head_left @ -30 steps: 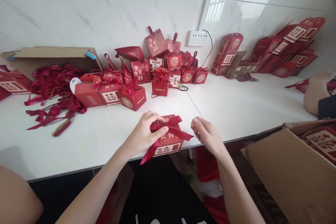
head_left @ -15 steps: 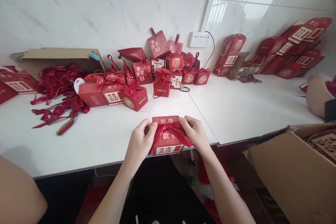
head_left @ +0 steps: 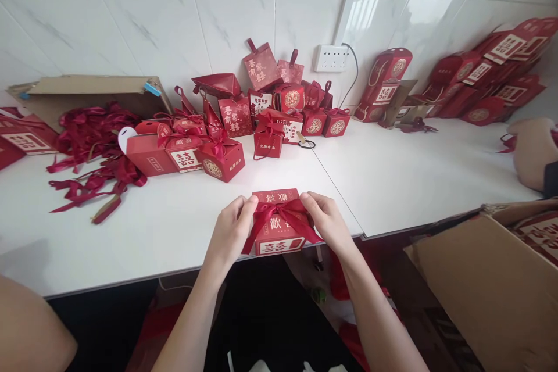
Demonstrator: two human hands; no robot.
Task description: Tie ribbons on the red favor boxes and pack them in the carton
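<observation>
Close to me at the table's front edge sits a red gift box (head_left: 281,232) with white and gold characters. A dark red ribbon (head_left: 290,221) is tied in a bow across its top, its two tails hanging down the front. My left hand (head_left: 235,221) pinches the ribbon's left loop between thumb and curled fingers, beside the box's left edge. Opposite it, my right hand (head_left: 322,218) has the right loop between thumb and fingers. Both hands are closed, and most of what lies between the fingers is hidden.
Finished-looking red boxes (head_left: 222,160) crowd the table by the wall. Left is a heap of ribbons (head_left: 96,133) before an open carton (head_left: 108,96). More boxes (head_left: 479,81) are stacked far right. Below right stands a cardboard box (head_left: 475,279); another person's arm (head_left: 532,148) shows above it.
The bow's loops now stretch a little wider and flatter, with both hands still at its sides. The view has shifted slightly.
</observation>
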